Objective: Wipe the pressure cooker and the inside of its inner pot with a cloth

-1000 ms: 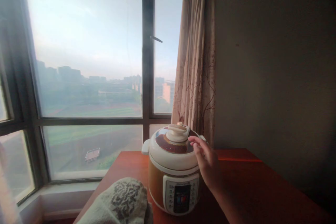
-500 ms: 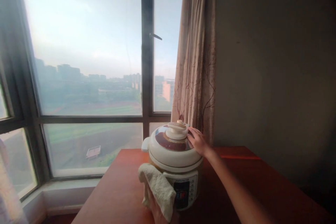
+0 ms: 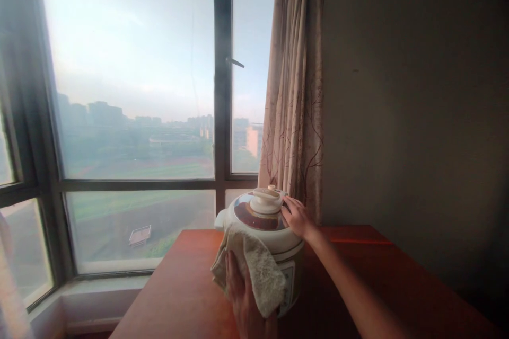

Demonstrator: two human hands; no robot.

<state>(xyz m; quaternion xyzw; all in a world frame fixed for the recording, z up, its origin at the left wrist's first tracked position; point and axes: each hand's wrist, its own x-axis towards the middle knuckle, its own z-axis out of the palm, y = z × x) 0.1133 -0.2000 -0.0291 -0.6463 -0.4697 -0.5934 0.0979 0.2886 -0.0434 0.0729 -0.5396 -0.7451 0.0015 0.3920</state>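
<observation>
A tall window lights the left and center of the frame, with a dark wall filling the right. A red-brown table spreads across the lower part, below a patterned curtain at upper center. On the table, right of center, an electric cooker stands upright, its lid on.

A pale cloth hangs against the cooker's front left side, covering most of the control panel. 2 bare hands work at the cooker. The left hand, at bottom center, lies against the cloth with its visible fingers straight and close together; the thumb is hidden, so whether it pinches the fabric cannot be told. The right hand rests on the lid's right side, fingers loosely extended and gripping nothing.

Good practice here would likely be a flat left palm, even pressure following the curve, and a light right-hand hold to check any turning. The cloth lies between left hand and cooker, a loose flap right of the fingers; the cooker stands beyond that hand, under the right one. Smallest details: the lid handle, just left of the right fingertips, and a window latch, upper center.
</observation>
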